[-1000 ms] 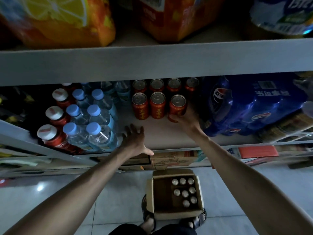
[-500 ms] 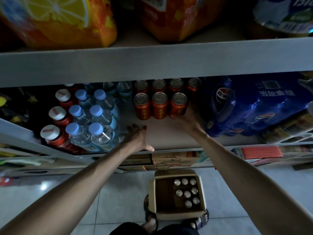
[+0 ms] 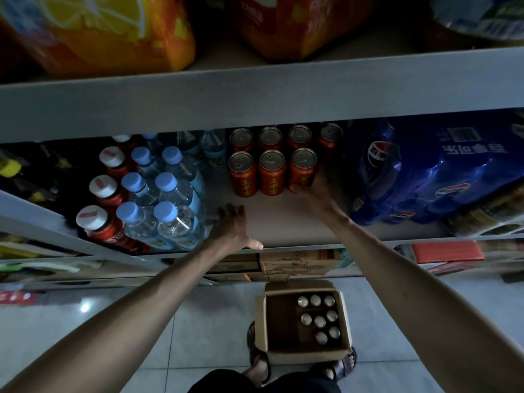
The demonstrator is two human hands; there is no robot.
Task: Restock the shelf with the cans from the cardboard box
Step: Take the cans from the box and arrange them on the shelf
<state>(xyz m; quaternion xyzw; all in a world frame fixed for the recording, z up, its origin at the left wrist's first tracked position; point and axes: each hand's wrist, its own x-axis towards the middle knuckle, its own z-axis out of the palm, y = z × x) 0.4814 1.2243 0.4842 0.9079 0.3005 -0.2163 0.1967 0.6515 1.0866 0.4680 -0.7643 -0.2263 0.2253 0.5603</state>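
Note:
Red cans [image 3: 271,173] stand in two rows at the back of the middle shelf [image 3: 283,222], three in the front row. My right hand [image 3: 319,194] grips the rightmost front can [image 3: 303,168], thumb curled at its base, fingers along its right side. My left hand [image 3: 232,228] rests open, palm down, on the shelf near its front edge, left of the cans and holding nothing. On the floor below, the open cardboard box [image 3: 307,357] holds several more cans [image 3: 319,320] in its right half.
Blue-capped water bottles [image 3: 158,199] and red bottles [image 3: 105,194] crowd the shelf's left. A blue wrapped cola pack [image 3: 425,171] fills the right. The upper shelf edge [image 3: 255,95] overhangs, with orange packs [image 3: 93,32] on it. Cartons [image 3: 295,263] sit on the lowest shelf.
My right hand has set the tilted can upright and pushed it in line with the front row. My left hand has barely shifted.

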